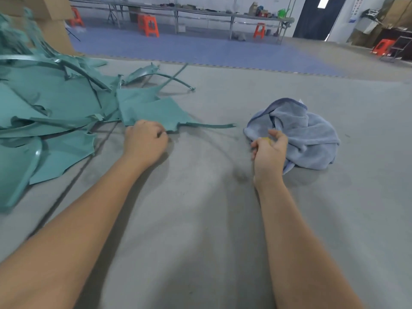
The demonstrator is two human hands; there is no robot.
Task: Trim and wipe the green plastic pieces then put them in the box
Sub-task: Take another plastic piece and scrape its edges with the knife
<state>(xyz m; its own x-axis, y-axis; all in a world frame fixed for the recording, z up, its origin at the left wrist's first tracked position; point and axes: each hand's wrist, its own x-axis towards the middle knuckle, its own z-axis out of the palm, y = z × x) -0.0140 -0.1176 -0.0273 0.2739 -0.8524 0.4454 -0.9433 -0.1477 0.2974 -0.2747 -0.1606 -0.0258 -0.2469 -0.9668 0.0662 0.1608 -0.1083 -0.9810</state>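
A heap of green plastic pieces [51,112] covers the left of the grey mat. One flat green piece [153,112] lies at the heap's right edge, with a thin strip running off to the right. My left hand [145,141] pinches that piece's near edge with curled fingers. A crumpled blue cloth [301,132] lies on the right. My right hand [268,150] sits at the cloth's near left side, fingers curled round a small yellow object [266,139], mostly hidden in the fist. The box's place among the cardboard is unclear.
A grey mat [200,219] covers the floor under my arms. Cardboard boxes [53,25] stand at the back left behind the heap. Farther off are a blue floor area, a long metal table [178,12] and orange stools [149,24].
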